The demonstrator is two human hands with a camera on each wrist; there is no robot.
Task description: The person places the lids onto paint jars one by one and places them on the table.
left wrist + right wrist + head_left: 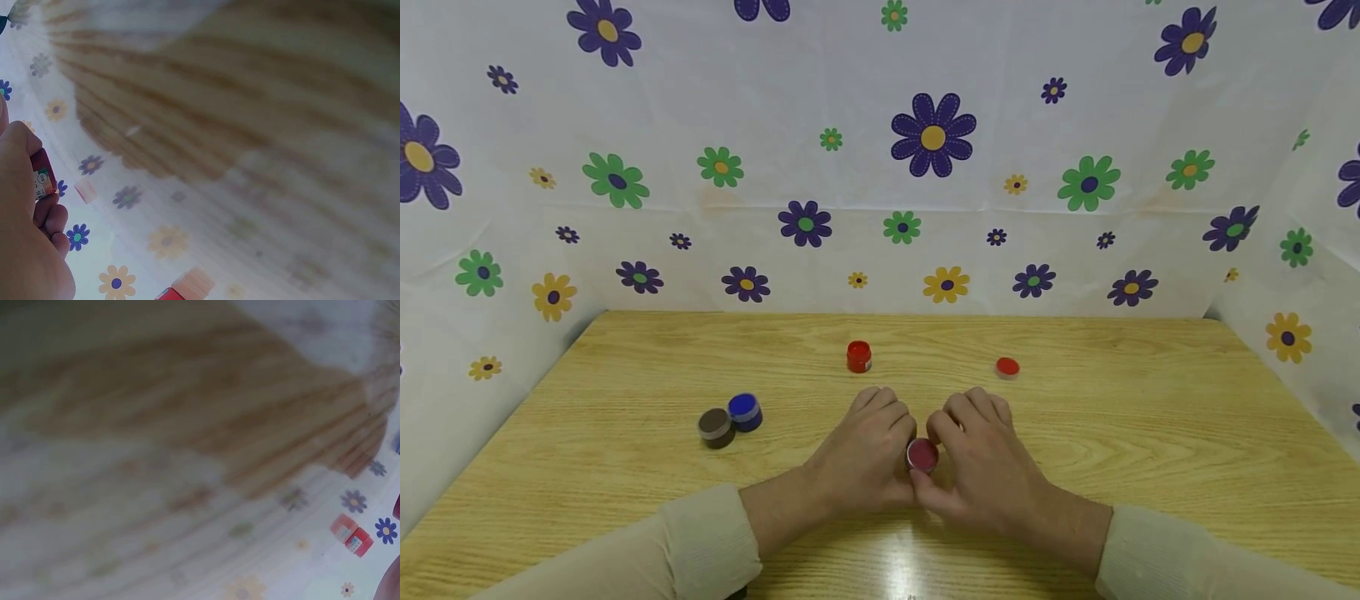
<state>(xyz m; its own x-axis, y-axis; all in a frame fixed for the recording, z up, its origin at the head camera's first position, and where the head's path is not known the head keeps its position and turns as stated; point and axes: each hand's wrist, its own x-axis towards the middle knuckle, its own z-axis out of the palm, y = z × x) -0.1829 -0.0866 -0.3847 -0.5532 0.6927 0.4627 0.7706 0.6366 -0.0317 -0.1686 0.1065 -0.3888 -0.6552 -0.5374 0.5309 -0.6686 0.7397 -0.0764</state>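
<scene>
A small paint jar with a maroon top (922, 456) is between the two hands, low over the front middle of the table. The left hand (871, 454) grips its left side with curled fingers. From the right, the right hand (983, 462) pinches its top edge, with the thumb at the near side and a bent index finger at the far side. In the left wrist view, the jar's labelled side (42, 176) shows beside the left hand (28, 212). Only a sliver of the right hand (389, 584) appears in the right wrist view.
Behind the hands stands a red paint jar (859, 357), apparently lidless. A red lid (1007, 367) lies to its right. At the left, a dark brown jar (717, 427) and a blue jar (745, 412) stand side by side on the wooden table (1112, 433). Flower-patterned cloth (850, 183) surrounds it.
</scene>
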